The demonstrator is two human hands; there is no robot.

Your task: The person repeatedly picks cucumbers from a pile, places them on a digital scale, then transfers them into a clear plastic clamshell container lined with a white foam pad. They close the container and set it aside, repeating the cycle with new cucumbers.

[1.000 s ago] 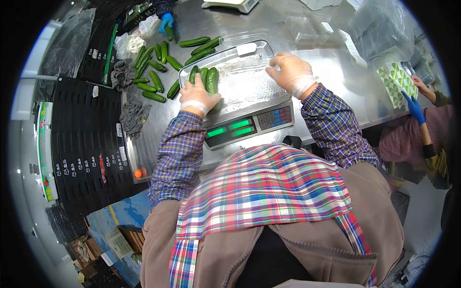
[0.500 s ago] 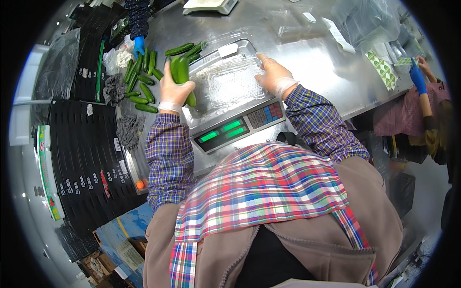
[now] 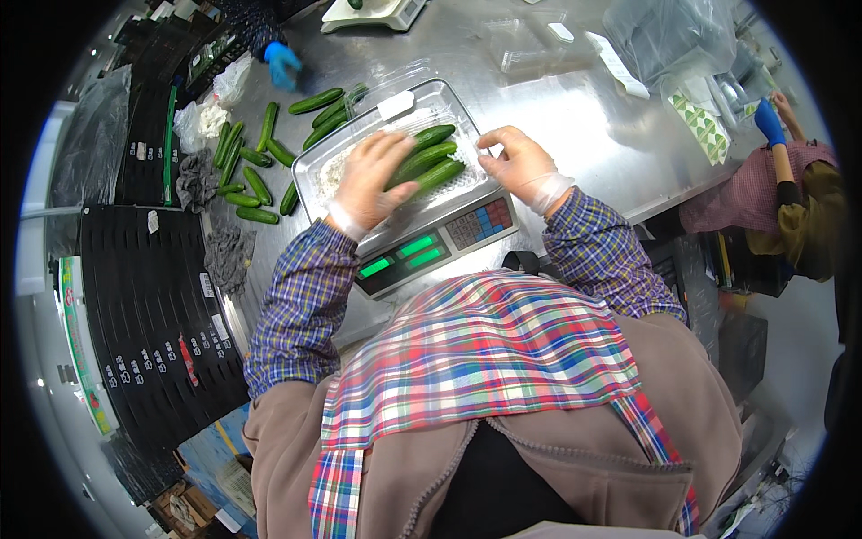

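Three green cucumbers point(image 3: 426, 164) lie side by side in a clear plastic tray point(image 3: 462, 151) on the metal pan of a weighing scale point(image 3: 310, 169). My left hand point(image 3: 373, 177), in a clear glove, rests over their left ends with its fingers stretched out. Beside the tray's right end is my right hand point(image 3: 523, 167), also gloved, thumb and forefinger apart and holding nothing. A white label point(image 3: 395, 105) sits on clear plastic at the pan's far edge. The scale's green display point(image 3: 417, 246) faces me.
Several loose cucumbers point(image 3: 257, 186) lie left of the scale, near grey cloths point(image 3: 195, 180). Another person's blue-gloved hand point(image 3: 284, 66) is at the far left. A second scale point(image 3: 373, 13) stands at the back. Clear trays point(image 3: 539, 45) and leaf-patterned labels point(image 3: 699, 130) lie to the right.
My left hand has moved right and set its cucumbers down in the tray, turning palm-down over them. My right hand has come off the tray's edge. The other person's blue-gloved hand has left the cucumbers.
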